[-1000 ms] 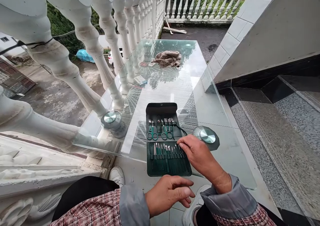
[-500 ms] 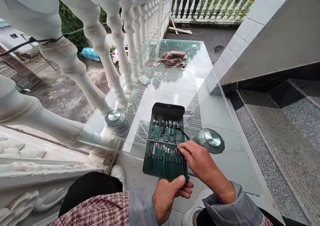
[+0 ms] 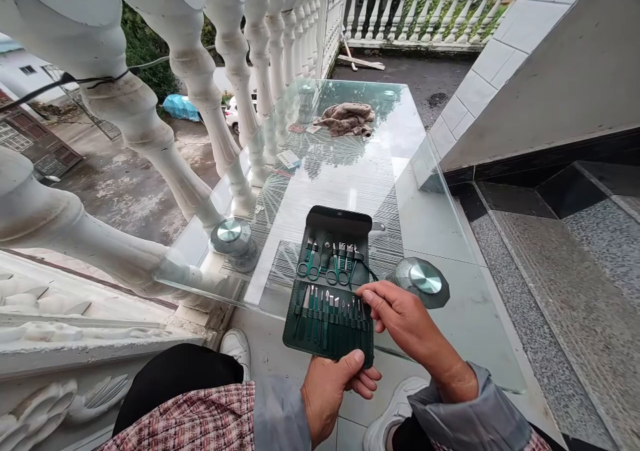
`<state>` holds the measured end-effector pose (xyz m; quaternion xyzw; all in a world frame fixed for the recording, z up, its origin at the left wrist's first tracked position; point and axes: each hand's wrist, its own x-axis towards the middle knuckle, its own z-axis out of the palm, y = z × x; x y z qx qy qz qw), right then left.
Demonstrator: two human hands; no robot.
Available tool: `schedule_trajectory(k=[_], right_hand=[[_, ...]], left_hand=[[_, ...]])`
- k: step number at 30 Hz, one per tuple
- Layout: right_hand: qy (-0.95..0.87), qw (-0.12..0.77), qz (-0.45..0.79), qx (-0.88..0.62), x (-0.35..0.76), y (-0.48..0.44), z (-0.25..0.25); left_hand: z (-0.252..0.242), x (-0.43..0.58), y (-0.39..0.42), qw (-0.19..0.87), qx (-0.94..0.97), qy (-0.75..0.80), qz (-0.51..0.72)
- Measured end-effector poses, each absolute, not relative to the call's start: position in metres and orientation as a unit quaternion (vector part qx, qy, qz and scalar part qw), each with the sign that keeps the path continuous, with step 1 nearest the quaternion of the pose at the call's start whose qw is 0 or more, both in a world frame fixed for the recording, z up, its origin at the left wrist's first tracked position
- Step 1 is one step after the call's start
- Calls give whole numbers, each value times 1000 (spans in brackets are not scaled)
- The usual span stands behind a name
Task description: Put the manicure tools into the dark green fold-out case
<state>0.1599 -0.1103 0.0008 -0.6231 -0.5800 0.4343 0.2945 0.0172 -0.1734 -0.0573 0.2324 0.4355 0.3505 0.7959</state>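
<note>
Manicure kit point(image 3: 323, 282) lies open over the near edge of the glass table point(image 3: 435, 218); the left hand point(image 3: 327, 388), loose a second ago, now grips its bottom, probably steadying it. Right hand point(image 3: 403, 314) has its fingertips at the rightmost tools point(image 3: 361, 316), can't tell if they've closed on one.

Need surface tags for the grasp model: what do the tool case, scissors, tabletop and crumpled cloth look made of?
Tool case: probably leather or imitation leather; dark, faint sheen, apparent edge stitching.
Scissors: likely metal blades, bright glint; green handles, coated metal or plastic, can't tell.
Tabletop: glossy glass, most likely; floor shows through, foliage reflects.
Cloth: matte fabric, soft folds; fibre unclear.
</note>
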Motion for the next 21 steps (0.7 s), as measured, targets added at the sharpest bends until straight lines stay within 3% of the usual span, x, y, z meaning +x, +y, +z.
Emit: schedule_trajectory(k=[9, 21], right_hand=[[-641, 234, 433, -589, 163, -97, 9], [-627, 222, 473, -578, 159, -89, 12]], left_hand=[[-58, 17, -172, 786, 262, 448, 335], [-51, 14, -172, 784, 309, 442, 307]])
